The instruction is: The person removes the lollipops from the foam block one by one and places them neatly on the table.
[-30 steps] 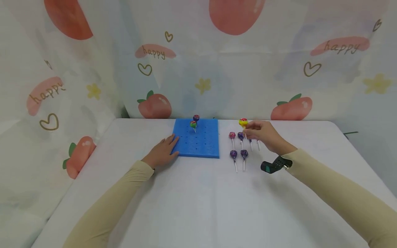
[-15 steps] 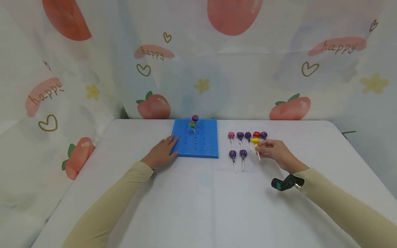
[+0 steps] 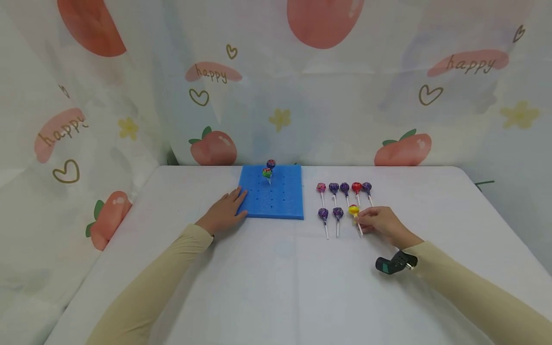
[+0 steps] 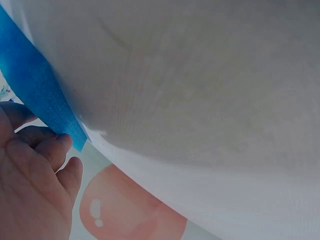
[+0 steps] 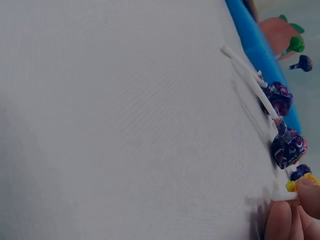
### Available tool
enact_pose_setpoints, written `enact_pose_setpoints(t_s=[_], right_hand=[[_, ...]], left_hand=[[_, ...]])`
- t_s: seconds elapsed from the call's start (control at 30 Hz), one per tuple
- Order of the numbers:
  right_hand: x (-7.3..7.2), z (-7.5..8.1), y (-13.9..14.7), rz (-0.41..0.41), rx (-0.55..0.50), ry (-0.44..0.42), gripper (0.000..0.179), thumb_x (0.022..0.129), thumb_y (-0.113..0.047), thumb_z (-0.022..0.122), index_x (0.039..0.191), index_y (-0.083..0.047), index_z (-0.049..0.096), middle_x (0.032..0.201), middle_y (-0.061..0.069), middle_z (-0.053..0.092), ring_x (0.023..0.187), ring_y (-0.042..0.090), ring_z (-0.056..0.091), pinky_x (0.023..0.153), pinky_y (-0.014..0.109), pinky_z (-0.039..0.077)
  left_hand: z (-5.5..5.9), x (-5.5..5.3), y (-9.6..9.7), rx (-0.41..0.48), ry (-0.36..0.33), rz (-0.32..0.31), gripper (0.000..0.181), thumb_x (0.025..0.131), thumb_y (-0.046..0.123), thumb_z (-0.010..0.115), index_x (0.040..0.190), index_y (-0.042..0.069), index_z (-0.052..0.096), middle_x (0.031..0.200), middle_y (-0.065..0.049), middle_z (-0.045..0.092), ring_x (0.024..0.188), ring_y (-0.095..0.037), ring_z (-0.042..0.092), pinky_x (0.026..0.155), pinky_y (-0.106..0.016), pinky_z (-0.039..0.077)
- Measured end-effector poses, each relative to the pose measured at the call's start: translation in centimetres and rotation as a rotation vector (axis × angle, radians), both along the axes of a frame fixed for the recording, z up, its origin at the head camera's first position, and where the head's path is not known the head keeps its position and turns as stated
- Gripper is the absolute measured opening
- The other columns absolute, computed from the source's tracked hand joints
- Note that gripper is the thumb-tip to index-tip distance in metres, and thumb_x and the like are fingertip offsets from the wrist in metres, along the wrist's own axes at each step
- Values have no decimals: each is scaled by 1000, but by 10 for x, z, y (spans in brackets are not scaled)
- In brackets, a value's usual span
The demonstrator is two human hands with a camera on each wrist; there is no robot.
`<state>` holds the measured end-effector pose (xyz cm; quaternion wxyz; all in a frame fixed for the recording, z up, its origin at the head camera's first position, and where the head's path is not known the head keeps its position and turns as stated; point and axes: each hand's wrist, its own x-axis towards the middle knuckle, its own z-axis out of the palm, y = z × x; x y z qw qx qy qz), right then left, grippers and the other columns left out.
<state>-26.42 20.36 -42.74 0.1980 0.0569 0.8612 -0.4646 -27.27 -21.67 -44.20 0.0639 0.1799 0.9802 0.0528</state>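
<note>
My right hand (image 3: 380, 223) pinches the white stick of a yellow lollipop (image 3: 353, 210) between thumb and fingers, low at the right end of the front lollipop row. In the right wrist view the thumb (image 5: 308, 196) presses on the stick just below the yellow wrapper. My left hand (image 3: 223, 210) lies with straight fingers on the left edge of a blue foam board (image 3: 280, 201) dotted with small holes. Two lollipops stand upright in the board: a green one (image 3: 267, 173) and, behind it, a dark purple one (image 3: 270, 164).
Left of the yellow lollipop lie two purple lollipops (image 3: 323, 213). Behind them is a row of several more: a pink one (image 3: 321, 188), a red one (image 3: 356, 187) and purple ones (image 3: 366, 187). A printed curtain (image 3: 327, 105) hangs behind the white table (image 3: 258, 287).
My right hand has brought the yellow lollipop from above the back row toward me, down to the right end of the front row. The left hand has stayed on the board.
</note>
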Motion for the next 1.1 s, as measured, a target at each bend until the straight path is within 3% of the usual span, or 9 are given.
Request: enact_pose_setpoints(t_s=[0.4,0.8,1.1], right_hand=[[-3,-1,-5,74,107,56,33,86,-22,68,104,6,63,77,0,65,62,6,60,61,20,48],[-7,2,-2,101,127,-8,40,88,-24,66,111,8,62,75,2,67,65,9,62,65,19,55],[-5,6,0,112,47,-82,41,89,-20,65,115,11,60,71,-1,67,66,9,64,66,20,56]], left_hand=[[2,0,0,0,0,-1,68,98,39,42,150,2,18,157,-20,14,145,-33,17,118,-46,18],[3,1,0,5,17,-23,66,98,36,43,148,-1,20,155,-23,17,144,-35,20,118,-47,20],[2,0,1,-2,10,-16,67,98,37,42,149,0,19,156,-22,16,145,-33,19,118,-46,19]])
